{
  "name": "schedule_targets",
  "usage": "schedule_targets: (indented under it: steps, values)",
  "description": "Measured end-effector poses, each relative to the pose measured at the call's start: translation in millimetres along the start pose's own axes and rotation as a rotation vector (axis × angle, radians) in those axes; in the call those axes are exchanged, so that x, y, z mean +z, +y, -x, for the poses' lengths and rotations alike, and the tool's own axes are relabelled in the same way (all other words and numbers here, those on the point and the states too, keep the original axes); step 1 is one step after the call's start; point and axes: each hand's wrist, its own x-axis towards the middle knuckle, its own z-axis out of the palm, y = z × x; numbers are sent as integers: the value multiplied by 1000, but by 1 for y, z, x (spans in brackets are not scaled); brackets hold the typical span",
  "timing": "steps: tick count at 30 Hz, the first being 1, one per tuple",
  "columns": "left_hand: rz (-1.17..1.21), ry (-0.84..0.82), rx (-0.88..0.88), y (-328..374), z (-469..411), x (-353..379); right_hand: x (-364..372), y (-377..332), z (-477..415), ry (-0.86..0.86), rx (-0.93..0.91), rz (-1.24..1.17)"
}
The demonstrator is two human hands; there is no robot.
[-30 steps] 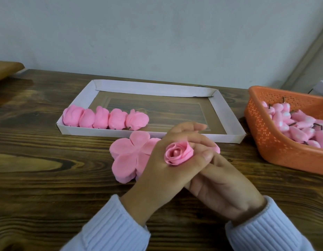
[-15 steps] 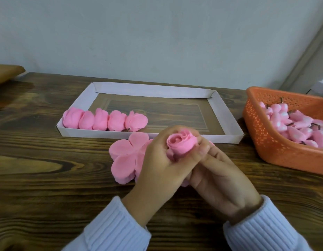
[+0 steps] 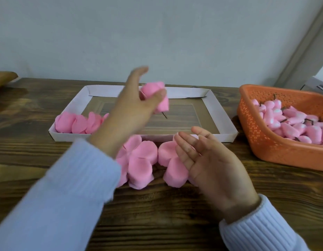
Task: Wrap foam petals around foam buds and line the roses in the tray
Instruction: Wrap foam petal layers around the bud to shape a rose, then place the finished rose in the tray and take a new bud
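While five finished roses (image 3: 79,124) are sitting in a row at the near-left of the tray (image 3: 70,137), the left hand (image 3: 133,109) is pinching a new rose (image 3: 157,98) above its middle, thumb against curled fingers, stem down. Foam is looking light and crushable; best gripped gently round the base. Petal stacks (image 3: 140,163) are lying just near of the tray. The right hand (image 3: 211,160) is hovering there, fingers straight, holding nothing. Buds (image 3: 292,124) are filling the basket (image 3: 265,142), far right.

Craft spot — wooden table (image 3: 30,160), foam buds (image 3: 292,127)
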Motion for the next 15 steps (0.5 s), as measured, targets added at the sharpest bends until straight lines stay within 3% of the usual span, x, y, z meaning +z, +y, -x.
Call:
schedule_targets:
  steps: [4, 8, 15]
  values:
    - [-223, -235, -7, -14, -57, -12, 1, -1, -1, 39, 28, 16]
    - [-664, -531, 80, -48, -76, -8, 3, -1, 0, 33, 49, 31]
    - [-1090, -673, 143, -85, -75, -14, 5, 0, 1, 24, 76, 55]
